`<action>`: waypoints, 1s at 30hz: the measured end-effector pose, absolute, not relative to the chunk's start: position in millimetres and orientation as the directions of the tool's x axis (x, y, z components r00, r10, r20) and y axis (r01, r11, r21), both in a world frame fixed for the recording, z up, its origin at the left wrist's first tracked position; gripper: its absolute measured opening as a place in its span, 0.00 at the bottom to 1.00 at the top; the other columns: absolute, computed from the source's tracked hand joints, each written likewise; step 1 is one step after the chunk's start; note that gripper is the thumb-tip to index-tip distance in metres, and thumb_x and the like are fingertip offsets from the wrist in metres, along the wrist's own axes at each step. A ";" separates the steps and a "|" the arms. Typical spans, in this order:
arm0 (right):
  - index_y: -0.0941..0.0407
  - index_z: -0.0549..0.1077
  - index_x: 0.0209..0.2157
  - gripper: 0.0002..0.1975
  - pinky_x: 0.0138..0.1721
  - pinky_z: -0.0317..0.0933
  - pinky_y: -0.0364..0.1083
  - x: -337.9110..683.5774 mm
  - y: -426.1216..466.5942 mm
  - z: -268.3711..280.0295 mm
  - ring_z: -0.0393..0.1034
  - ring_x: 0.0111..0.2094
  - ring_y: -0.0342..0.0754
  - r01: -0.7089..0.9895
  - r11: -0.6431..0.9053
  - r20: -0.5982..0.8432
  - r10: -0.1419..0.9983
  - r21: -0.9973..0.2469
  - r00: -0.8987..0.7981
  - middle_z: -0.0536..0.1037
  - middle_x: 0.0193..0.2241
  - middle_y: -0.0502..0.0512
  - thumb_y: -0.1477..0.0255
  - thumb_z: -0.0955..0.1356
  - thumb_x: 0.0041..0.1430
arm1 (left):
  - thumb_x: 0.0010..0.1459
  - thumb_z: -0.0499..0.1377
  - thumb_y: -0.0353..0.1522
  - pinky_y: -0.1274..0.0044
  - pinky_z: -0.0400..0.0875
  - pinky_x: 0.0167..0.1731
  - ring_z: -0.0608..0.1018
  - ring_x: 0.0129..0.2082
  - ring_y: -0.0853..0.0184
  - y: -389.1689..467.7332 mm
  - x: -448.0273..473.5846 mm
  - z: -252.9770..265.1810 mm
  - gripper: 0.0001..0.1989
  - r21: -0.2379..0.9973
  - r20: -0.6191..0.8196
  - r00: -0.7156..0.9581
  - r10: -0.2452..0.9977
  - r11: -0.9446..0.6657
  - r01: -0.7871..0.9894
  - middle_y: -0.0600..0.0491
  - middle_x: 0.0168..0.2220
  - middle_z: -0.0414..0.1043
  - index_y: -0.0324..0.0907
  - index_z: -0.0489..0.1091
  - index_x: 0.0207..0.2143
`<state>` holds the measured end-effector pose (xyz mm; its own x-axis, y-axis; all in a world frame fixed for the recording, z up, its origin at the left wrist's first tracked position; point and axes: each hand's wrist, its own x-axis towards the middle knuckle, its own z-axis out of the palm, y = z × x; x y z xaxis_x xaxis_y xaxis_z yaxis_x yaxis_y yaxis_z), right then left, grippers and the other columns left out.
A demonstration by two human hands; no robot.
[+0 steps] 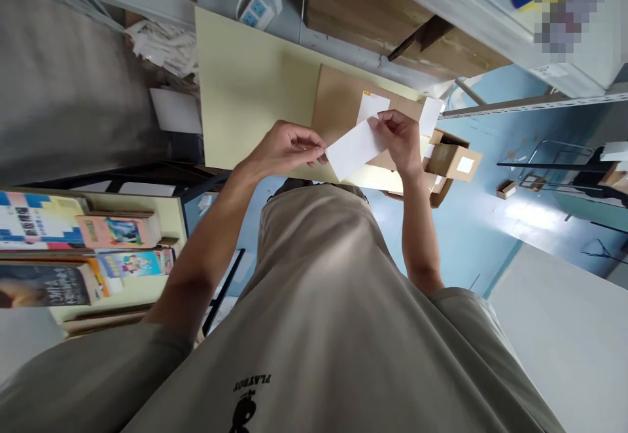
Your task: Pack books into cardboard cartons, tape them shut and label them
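Note:
A blank white slip of paper (354,153), tilted, is held between my two hands above the near edge of the table. My left hand (287,147) pinches its left corner between thumb and fingertips. My right hand (400,137) grips the upper right end, thumb on top. Just beyond lies a flat brown cardboard box (338,101) on the pale yellow tabletop (245,86). On the cardboard is a white label (371,104) with a small yellow mark, partly hidden by the slip and my right hand. Another white sheet (430,114) sits at the cardboard's right end.
Behind the table stand large cardboard boxes (363,8) and a white power strip (260,6). To the right, an open carton (454,158) stands lower down. Books (118,230) fill a shelf at the left. A metal rack beam (471,21) crosses the upper right.

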<state>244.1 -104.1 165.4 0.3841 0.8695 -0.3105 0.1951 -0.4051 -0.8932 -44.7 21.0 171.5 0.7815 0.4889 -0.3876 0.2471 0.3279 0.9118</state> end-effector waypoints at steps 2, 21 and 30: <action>0.50 0.82 0.43 0.26 0.42 0.76 0.48 230.4 -96.3 166.1 0.80 0.43 0.50 0.203 -0.403 -0.302 0.868 -0.892 0.394 0.82 0.38 0.52 0.41 0.79 0.68 | 0.63 0.76 0.40 0.67 0.91 0.46 0.93 0.43 0.53 30.9 -57.7 175.2 0.11 0.905 -0.394 0.782 0.483 0.350 0.240 0.48 0.37 0.88 0.41 0.87 0.38; 0.47 0.87 0.52 0.23 0.58 0.84 0.56 56.2 -82.2 226.3 0.85 0.52 0.53 0.292 -0.300 -0.199 0.923 -0.908 0.331 0.88 0.52 0.56 0.44 0.77 0.73 | 0.67 0.74 0.46 0.70 0.87 0.48 0.90 0.43 0.58 61.2 -120.8 193.1 0.16 0.954 -0.282 0.803 0.525 0.241 0.178 0.48 0.38 0.87 0.41 0.86 0.41; 0.45 0.88 0.54 0.23 0.62 0.83 0.58 41.8 -81.3 228.3 0.85 0.56 0.54 0.269 -0.288 -0.199 0.928 -0.919 0.314 0.88 0.54 0.55 0.43 0.73 0.77 | 0.66 0.72 0.41 0.73 0.85 0.49 0.88 0.44 0.60 61.6 -130.8 197.9 0.11 0.957 -0.273 0.788 0.552 0.239 0.164 0.49 0.39 0.86 0.43 0.83 0.39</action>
<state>41.8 -81.3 228.3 0.3143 0.9282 -0.1990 0.2690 -0.2881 -0.9190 -130.8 61.6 197.9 0.7877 0.5521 -0.2733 0.1645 0.2390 0.9570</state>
